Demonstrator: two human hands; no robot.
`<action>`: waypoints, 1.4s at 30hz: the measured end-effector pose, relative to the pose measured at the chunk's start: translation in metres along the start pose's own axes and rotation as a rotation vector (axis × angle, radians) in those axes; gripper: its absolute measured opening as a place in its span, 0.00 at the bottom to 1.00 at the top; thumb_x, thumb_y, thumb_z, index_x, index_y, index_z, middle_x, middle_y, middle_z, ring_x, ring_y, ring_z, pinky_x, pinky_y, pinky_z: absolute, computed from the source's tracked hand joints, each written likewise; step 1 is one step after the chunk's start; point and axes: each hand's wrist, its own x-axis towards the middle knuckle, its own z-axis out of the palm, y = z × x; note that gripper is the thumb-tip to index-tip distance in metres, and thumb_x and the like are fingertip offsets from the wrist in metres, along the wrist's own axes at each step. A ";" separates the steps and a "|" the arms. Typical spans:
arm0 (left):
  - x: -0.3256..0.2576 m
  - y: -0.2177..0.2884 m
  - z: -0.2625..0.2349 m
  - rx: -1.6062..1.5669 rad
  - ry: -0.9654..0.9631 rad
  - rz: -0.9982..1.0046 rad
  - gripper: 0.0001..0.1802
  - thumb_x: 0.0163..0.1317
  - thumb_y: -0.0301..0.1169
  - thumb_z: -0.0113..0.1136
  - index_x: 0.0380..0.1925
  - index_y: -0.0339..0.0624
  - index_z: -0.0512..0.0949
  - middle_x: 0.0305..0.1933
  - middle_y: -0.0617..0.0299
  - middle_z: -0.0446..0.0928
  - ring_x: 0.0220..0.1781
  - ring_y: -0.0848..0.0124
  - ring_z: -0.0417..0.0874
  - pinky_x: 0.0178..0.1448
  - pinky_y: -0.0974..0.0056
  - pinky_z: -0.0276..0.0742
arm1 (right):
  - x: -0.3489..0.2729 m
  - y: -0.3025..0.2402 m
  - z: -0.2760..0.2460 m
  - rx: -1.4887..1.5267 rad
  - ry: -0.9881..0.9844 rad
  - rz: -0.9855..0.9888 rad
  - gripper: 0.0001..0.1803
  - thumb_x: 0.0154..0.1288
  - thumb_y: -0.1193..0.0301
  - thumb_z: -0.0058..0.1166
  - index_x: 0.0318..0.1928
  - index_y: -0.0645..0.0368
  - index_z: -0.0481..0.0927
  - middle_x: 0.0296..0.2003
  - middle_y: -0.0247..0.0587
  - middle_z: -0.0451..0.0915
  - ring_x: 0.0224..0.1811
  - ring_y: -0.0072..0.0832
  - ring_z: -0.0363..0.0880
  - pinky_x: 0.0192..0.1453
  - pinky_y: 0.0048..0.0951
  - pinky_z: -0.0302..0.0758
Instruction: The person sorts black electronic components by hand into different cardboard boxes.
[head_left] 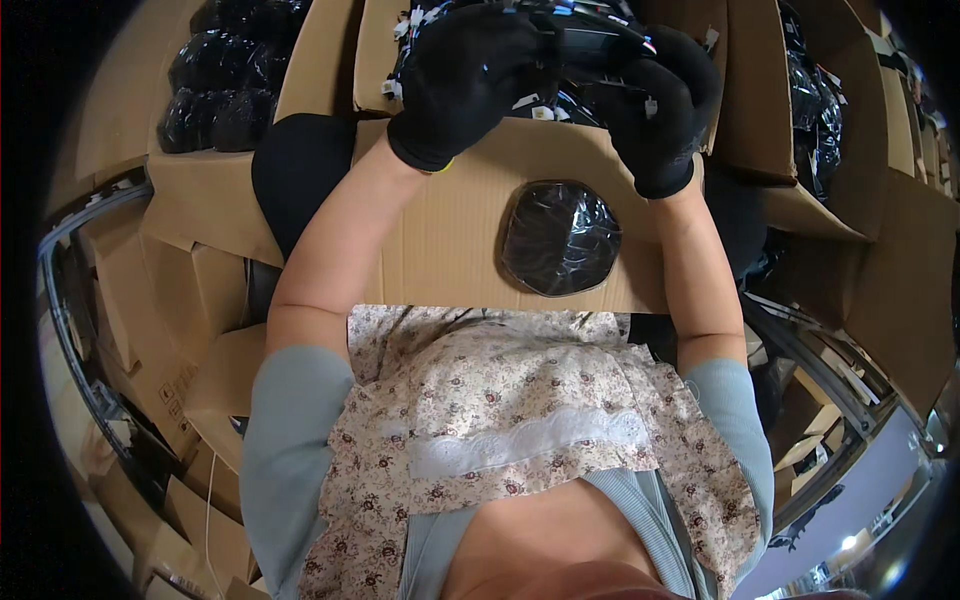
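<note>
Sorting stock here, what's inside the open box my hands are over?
The box holds black wires with small white plugs. The gloved left hand and right hand cover the rest.

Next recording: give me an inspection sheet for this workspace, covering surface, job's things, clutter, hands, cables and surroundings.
Surface: a brown cardboard flap lies in front of the person and serves as the work surface.
Job's things: a bundle of black wires with white connectors, held over an open carton.
Clutter: one round black part wrapped in clear plastic lies on the flap.
Hands: left hand and right hand, both in black gloves, both closed on the wire bundle.
Cables: more black wires with white connectors fill the carton under the hands.
Surroundings: stacked cartons on every side; black bagged parts upper left; a metal frame at the left.
</note>
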 end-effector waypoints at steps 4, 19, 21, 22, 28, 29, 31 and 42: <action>-0.007 0.005 0.001 -0.031 0.036 0.005 0.19 0.40 0.20 0.70 0.34 0.44 0.76 0.40 0.52 0.79 0.43 0.53 0.81 0.48 0.54 0.77 | 0.009 -0.007 0.009 0.037 -0.058 0.031 0.30 0.39 0.78 0.75 0.47 0.55 0.77 0.54 0.49 0.69 0.54 0.42 0.74 0.54 0.37 0.76; 0.032 0.022 0.023 0.040 0.034 -0.135 0.26 0.49 0.31 0.73 0.48 0.40 0.74 0.42 0.50 0.78 0.47 0.51 0.79 0.52 0.52 0.73 | -0.010 0.003 0.019 0.410 0.108 0.609 0.16 0.56 0.77 0.61 0.45 0.62 0.74 0.44 0.46 0.76 0.46 0.39 0.75 0.52 0.36 0.73; 0.039 0.013 0.046 -0.123 0.543 -0.311 0.21 0.57 0.36 0.67 0.48 0.40 0.74 0.45 0.50 0.78 0.48 0.51 0.78 0.53 0.53 0.73 | -0.003 0.009 0.007 -0.122 -0.182 0.565 0.18 0.56 0.74 0.63 0.47 0.61 0.74 0.43 0.47 0.77 0.44 0.40 0.78 0.51 0.33 0.75; 0.030 -0.003 0.049 -0.122 0.548 -0.296 0.21 0.57 0.36 0.67 0.48 0.40 0.74 0.45 0.50 0.78 0.48 0.51 0.78 0.53 0.53 0.73 | 0.010 0.003 0.000 -0.140 -0.280 0.553 0.23 0.56 0.70 0.65 0.52 0.60 0.74 0.46 0.50 0.79 0.49 0.43 0.79 0.53 0.32 0.76; -0.003 -0.011 0.034 -0.173 -0.328 -0.397 0.31 0.57 0.46 0.67 0.57 0.43 0.73 0.57 0.52 0.76 0.57 0.58 0.77 0.59 0.59 0.74 | -0.005 0.002 0.007 1.308 0.020 1.162 0.30 0.64 0.59 0.56 0.62 0.59 0.69 0.55 0.50 0.76 0.59 0.44 0.73 0.66 0.35 0.67; 0.002 0.002 0.034 -0.310 -0.223 -0.245 0.32 0.57 0.46 0.67 0.58 0.43 0.72 0.59 0.51 0.75 0.59 0.58 0.76 0.60 0.59 0.73 | -0.008 0.004 0.011 1.615 0.073 1.251 0.31 0.65 0.56 0.55 0.64 0.58 0.68 0.57 0.50 0.76 0.61 0.44 0.72 0.69 0.35 0.65; 0.015 0.028 0.029 -0.361 -0.048 -0.248 0.31 0.55 0.42 0.70 0.57 0.42 0.72 0.56 0.51 0.77 0.57 0.58 0.77 0.60 0.59 0.73 | -0.010 0.007 0.017 1.547 0.002 1.209 0.27 0.77 0.52 0.36 0.67 0.54 0.64 0.59 0.41 0.73 0.62 0.32 0.70 0.63 0.40 0.72; 0.006 0.020 0.010 0.093 -0.093 -0.026 0.24 0.54 0.28 0.68 0.52 0.40 0.77 0.49 0.53 0.81 0.49 0.58 0.82 0.51 0.58 0.78 | 0.034 0.019 -0.021 0.606 -0.294 0.447 0.43 0.47 0.73 0.71 0.65 0.58 0.65 0.62 0.44 0.67 0.64 0.39 0.67 0.67 0.38 0.66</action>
